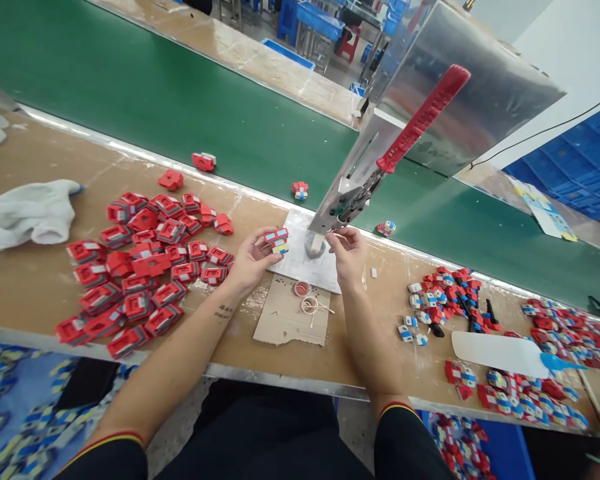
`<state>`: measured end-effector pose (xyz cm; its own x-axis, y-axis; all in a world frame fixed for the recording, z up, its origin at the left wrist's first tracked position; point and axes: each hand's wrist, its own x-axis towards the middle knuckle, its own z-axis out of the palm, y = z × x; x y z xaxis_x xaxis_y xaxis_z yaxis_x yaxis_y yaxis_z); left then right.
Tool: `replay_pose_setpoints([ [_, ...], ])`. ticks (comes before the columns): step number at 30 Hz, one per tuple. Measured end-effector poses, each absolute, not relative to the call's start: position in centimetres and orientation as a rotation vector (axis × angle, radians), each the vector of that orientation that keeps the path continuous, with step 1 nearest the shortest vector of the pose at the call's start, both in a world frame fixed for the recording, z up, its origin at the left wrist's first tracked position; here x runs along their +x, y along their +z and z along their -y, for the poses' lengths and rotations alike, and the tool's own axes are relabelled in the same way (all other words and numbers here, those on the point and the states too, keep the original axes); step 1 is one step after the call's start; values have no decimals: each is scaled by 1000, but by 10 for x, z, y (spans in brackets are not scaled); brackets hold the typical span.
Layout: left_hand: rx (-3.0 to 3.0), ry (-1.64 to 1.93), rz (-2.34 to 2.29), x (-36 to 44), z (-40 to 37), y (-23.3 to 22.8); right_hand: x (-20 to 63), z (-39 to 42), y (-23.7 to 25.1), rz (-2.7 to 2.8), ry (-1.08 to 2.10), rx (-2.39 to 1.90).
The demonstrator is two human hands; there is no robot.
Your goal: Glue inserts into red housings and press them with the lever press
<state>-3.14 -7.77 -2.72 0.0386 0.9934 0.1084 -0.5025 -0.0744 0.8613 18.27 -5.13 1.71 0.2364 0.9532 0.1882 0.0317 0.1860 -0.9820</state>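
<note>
Left hand: fingers closed round a small red toy block with blue and white faces, held up just left of the hand press.
Right hand: fingertips pinched on something thin and pale — too small to name — right under the press head.
Block, handling: looks light, stiff plastic, likely smooth; best gripped across opposite flat faces, as now.
Press: red lever raised, grey base plate beneath.
Nearby: heap of red pieces to the left on the workbench.
</note>
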Motion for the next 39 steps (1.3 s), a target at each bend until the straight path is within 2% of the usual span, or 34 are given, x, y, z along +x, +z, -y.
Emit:
replay_pose_setpoints([
  [13,894,1434,-699,-32,77,-27,172,49,20,945,1102,-1113],
  [25,847,1444,-677,-31,77,-26,168,51,35,804,1615,-946],
  [32,823,1442,-707,-31,78,-24,169,39,46,807,1891,-990],
  [39,1077,1488,-828,-30,64,-24,204,69,56,849,1894,-1084],
])
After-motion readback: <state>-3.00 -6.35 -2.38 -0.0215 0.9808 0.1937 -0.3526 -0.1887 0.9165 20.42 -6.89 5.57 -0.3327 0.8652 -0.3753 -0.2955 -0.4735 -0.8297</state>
